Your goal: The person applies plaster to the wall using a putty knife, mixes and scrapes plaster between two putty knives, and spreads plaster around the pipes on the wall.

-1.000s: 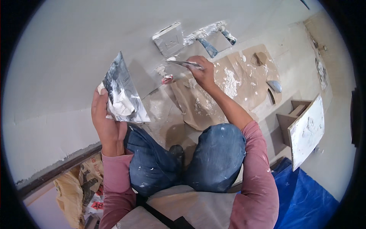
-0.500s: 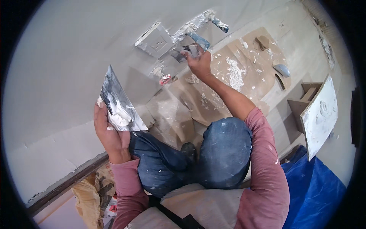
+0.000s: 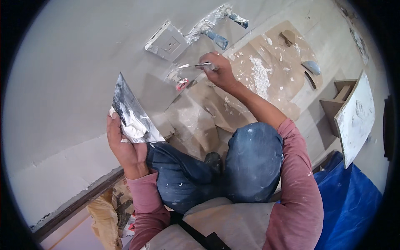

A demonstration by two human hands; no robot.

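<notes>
At the left, my left hand [image 3: 125, 143] is closed around a wide metal putty knife [image 3: 125, 98], whose grip is hidden in the palm. A lump of white plaster [image 3: 134, 126] lies on its blade. My right hand [image 3: 218, 71] grips a smaller putty knife [image 3: 191, 65], its blade seen nearly edge-on and pointing left at the wall. Close below that blade, a red fitting [image 3: 182, 84] sits in rough plaster. Above it, a wall socket [image 3: 168, 45] and two blue pipe stubs [image 3: 214, 39] stick out, with white plaster around them.
Brown paper [image 3: 283, 62] with plaster crumbs covers part of the floor. To the right stands a wooden stand with a plaster-smeared white board [image 3: 356, 118]. A blue sheet [image 3: 350, 200] lies lower right, a yellowish bag [image 3: 102, 212] lower left.
My right hand has drawn the smaller putty knife away from the blue pipe, down towards the red fitting, and turned the blade nearly edge-on. My left hand keeps its hold.
</notes>
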